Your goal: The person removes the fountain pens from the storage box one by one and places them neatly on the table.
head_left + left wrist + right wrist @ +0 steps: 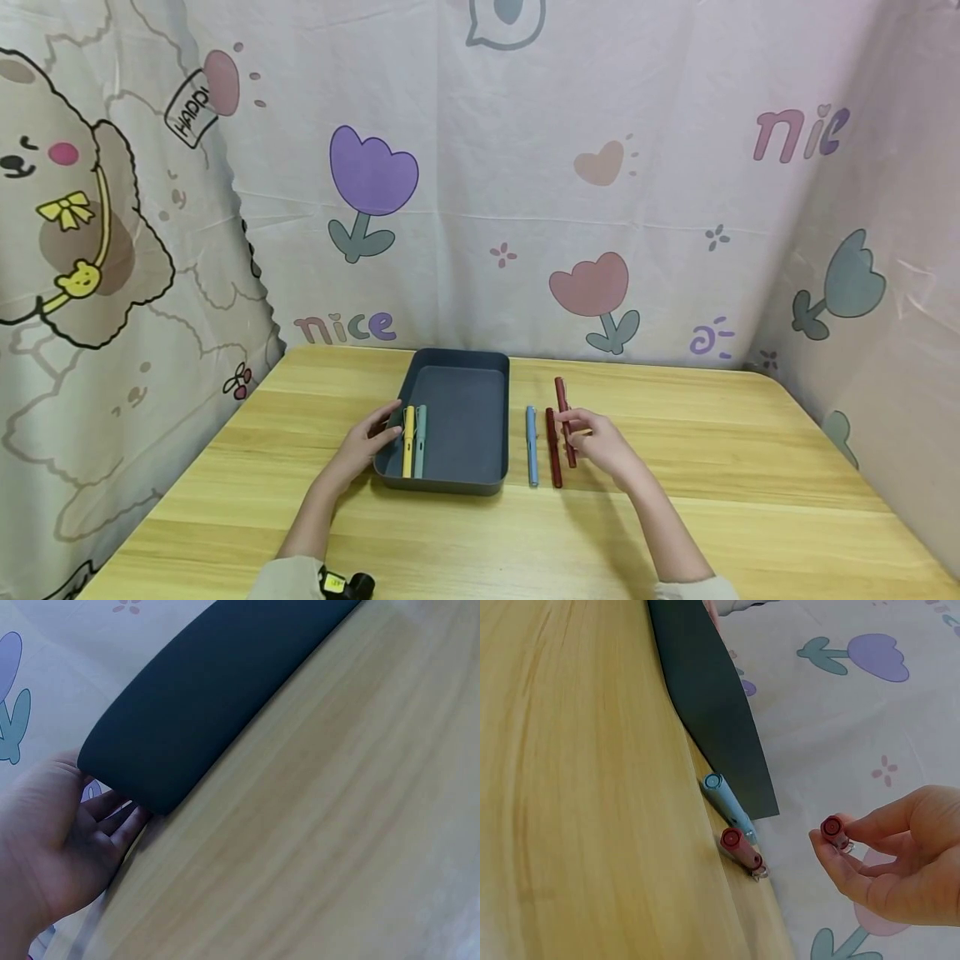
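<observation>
My right hand [600, 442] pinches a dark red pen [832, 827] between thumb and fingers, raised over the table in the right wrist view. Below it, a second dark red pen [553, 447] and a light blue pen [532, 446] lie side by side, right of a dark grey tray [468, 483]. My left hand [365, 443] holds the tray's left wall, its thumb over the rim and the fingers [131, 826] low against the outside. Inside the tray, along its left side, lie a yellow pen [408, 442] and a green pen [421, 442].
The wooden table [720, 533] spreads out around the tray and pens. Behind it and along both sides hangs a printed cloth [480, 167], close to the tray's far end. A black device [348, 585] sits at the left sleeve.
</observation>
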The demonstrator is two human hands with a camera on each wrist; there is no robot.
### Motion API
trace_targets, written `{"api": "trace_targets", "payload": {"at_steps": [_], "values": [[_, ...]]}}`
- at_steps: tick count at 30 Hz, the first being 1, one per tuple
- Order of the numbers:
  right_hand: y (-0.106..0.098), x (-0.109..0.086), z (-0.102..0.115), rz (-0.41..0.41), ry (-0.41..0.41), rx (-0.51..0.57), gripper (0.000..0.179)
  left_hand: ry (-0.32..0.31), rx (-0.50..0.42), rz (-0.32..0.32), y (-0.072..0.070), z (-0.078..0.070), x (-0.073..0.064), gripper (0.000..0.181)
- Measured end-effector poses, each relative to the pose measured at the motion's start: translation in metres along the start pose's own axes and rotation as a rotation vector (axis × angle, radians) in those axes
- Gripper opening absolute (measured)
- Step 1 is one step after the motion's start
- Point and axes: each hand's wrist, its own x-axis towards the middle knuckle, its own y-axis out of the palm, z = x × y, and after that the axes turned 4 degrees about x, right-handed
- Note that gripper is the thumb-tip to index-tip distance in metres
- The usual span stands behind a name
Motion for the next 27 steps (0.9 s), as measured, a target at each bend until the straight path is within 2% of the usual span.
{"api": "trace_targets", "payload": {"at_steps": [22,27], "values": [[-0.013,-0.004,-0.017,-0.043,0.039,-0.040,0.038,-0.008,-0.004,-0.003,0.000,0.002,0.000,0.053],[-0.013,-0.004,-0.021,-0.043,0.059,-0.011,0.038,-0.010,-0.003,0.000,0.000,0.001,0.000,0.053]]}}
